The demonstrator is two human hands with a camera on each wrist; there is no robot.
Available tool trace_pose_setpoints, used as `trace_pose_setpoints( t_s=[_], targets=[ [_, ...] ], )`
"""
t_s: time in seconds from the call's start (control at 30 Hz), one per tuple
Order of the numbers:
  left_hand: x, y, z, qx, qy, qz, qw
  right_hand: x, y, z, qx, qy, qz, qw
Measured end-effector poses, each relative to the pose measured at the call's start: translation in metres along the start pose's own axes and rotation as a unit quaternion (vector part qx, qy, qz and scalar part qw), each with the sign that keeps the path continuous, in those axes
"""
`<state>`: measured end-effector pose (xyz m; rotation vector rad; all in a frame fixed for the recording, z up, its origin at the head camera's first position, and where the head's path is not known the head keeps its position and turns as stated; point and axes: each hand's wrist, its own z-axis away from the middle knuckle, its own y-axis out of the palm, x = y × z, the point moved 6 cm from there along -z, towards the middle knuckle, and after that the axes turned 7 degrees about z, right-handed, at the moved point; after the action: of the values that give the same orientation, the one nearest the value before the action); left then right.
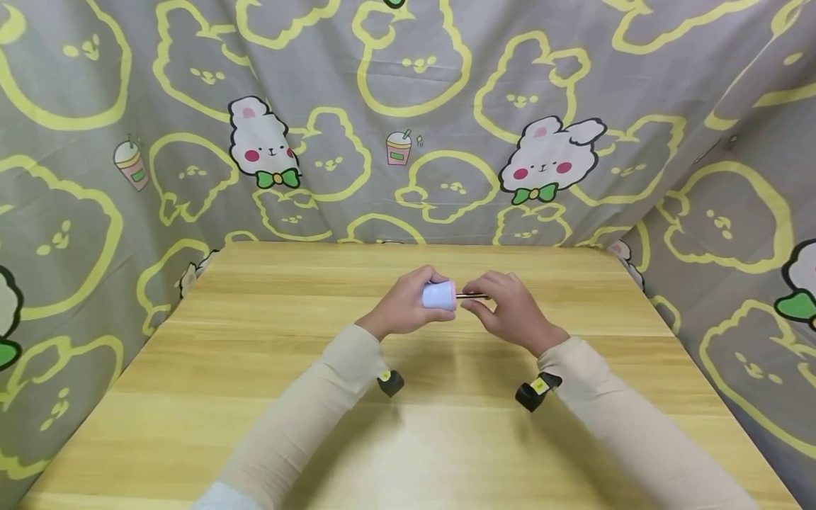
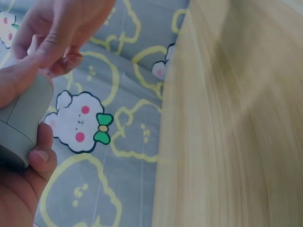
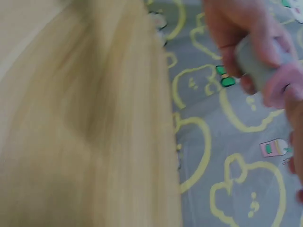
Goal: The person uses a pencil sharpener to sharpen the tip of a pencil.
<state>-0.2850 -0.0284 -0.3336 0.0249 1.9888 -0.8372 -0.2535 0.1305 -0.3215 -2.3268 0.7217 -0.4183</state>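
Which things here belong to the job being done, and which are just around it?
In the job:
- pale blue cylinder with a pink end, held in the left hand
- slim dark stick, pinched by the right hand, reaching toward that pink end

Just around it:
- wooden table
- cartoon-patterned curtain
- black wrist camera at each sleeve

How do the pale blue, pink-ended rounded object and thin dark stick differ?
The pale object is thick, the dark stick slender. The object shows blue and pink, the stick mainly dark. The left hand grips the object; the right hand pinches the stick. Both are held.
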Motion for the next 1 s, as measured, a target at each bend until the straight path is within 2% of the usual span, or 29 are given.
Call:
trace_pose_setpoints(
  t_s=[0.13, 0.33, 0.4, 0.53, 0.63, 0.83, 1.0],
  targets=[
    [-0.003, -0.001, -0.003, -0.002, -0.006, 0.018, 0.9998, -0.001, -0.004, 0.007, -0.057, -0.053, 0.069, 0.994],
    [-0.002, -0.001, -0.005, -0.008, -0.018, 0.036, 0.9992, -0.005, -0.003, 0.010, -0.092, -0.070, 0.108, 0.987],
    [-0.002, 0.000, -0.005, -0.007, -0.019, 0.039, 0.9991, -0.005, -0.003, 0.011, -0.110, -0.087, 0.122, 0.983],
    [-0.002, 0.003, -0.003, 0.007, -0.022, 0.045, 0.9987, -0.002, -0.001, 0.014, -0.159, -0.143, 0.142, 0.966],
    [-0.003, 0.007, -0.002, 0.018, -0.020, 0.046, 0.9986, -0.001, 0.002, 0.018, -0.182, -0.174, 0.136, 0.958],
    [-0.003, 0.012, -0.001, 0.029, -0.013, 0.044, 0.9985, 0.002, 0.008, 0.024, -0.173, -0.186, 0.101, 0.962],
    [0.000, 0.012, 0.003, 0.024, -0.009, 0.033, 0.9991, 0.004, 0.014, 0.026, -0.163, -0.174, 0.086, 0.967]
  ],
)
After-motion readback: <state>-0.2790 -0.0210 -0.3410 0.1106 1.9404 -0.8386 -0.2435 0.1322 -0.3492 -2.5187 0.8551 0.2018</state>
